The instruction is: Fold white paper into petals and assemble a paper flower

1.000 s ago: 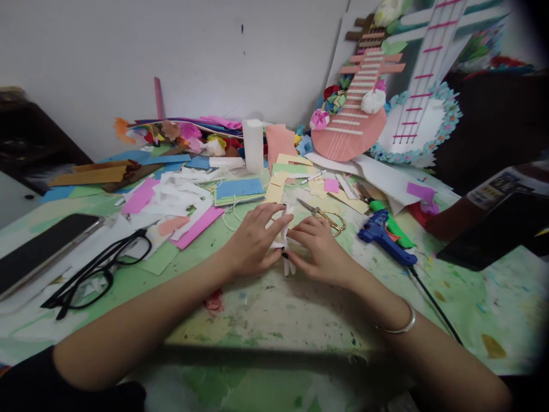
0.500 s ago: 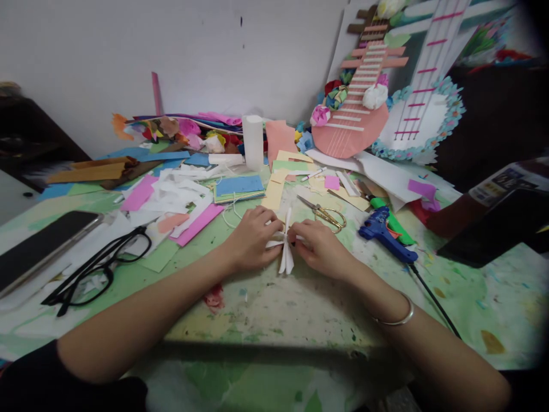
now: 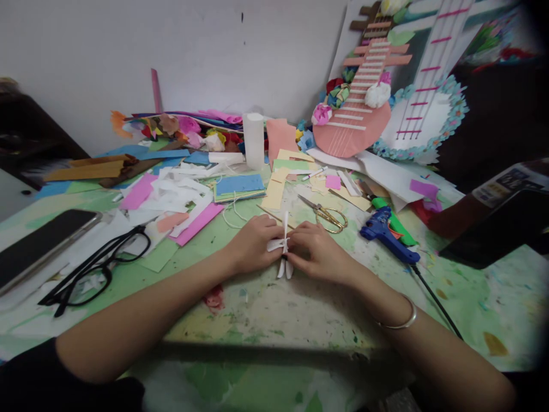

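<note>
Low over the table's near part, a small white folded-paper piece point(image 3: 285, 226) with several narrow arms is held between both hands. My left hand point(image 3: 256, 243) is closed on its left side, fingers bent and pinching near the middle. From the right, my right hand point(image 3: 319, 252) pinches it close to the centre, with thumb and fingers together. The fingers cover part of the folds. Gold-handled scissors point(image 3: 328, 217) lie just beyond my right hand. A thin stick point(image 3: 268, 213) lies behind my left hand.
A blue glue gun point(image 3: 388, 234) with its cord lies to the right, near a dark phone-like screen point(image 3: 500, 229). Glasses point(image 3: 100, 274) and a phone point(image 3: 43, 246) lie at left. Paper scraps point(image 3: 180, 191), a white cylinder point(image 3: 254, 140) and paper instruments point(image 3: 354, 129) stand behind.
My fingers have shifted on the white paper piece, and my right thumb has moved lower and inward across its centre. Its lower arms sit closer together. The view has shifted slightly.
</note>
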Demonstrator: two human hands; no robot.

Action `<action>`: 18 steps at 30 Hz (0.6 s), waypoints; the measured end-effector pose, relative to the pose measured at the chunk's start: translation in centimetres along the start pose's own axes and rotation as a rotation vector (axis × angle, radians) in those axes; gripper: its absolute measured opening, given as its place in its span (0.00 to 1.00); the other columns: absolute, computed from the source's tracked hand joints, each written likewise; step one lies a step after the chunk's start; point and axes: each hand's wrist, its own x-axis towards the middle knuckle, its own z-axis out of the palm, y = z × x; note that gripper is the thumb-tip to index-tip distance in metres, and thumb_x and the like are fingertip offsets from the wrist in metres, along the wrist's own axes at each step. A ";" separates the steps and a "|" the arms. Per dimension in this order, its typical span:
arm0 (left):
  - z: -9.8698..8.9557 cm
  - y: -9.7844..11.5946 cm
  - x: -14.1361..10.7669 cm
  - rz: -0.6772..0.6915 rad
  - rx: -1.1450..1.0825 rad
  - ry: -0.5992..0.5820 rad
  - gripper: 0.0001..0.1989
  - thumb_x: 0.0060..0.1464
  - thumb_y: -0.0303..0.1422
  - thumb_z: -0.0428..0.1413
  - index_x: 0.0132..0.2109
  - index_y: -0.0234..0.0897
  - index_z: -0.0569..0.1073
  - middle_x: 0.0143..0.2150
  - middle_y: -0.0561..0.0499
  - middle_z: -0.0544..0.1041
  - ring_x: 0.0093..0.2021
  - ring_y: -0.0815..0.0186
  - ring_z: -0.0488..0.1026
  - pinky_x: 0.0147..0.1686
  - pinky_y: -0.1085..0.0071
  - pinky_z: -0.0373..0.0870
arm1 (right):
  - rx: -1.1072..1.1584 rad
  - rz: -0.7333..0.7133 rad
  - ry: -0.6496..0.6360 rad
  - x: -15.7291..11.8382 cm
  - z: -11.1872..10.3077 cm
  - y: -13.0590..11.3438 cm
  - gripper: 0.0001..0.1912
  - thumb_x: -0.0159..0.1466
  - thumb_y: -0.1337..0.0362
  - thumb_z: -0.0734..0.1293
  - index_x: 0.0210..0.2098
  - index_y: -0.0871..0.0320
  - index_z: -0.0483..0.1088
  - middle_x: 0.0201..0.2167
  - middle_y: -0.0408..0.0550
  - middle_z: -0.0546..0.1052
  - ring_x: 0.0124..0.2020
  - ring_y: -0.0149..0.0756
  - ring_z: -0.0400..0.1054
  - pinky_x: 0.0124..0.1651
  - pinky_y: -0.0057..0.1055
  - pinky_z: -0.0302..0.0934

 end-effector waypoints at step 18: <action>0.2 0.3 0.0 -0.048 -0.071 0.033 0.05 0.57 0.31 0.53 0.38 0.34 0.73 0.33 0.48 0.75 0.35 0.63 0.71 0.36 0.69 0.65 | -0.135 0.006 0.292 -0.2 0.7 0.3 0.02 0.57 0.69 0.64 0.31 0.58 0.69 0.35 0.50 0.78 0.42 0.43 0.67 0.46 0.40 0.49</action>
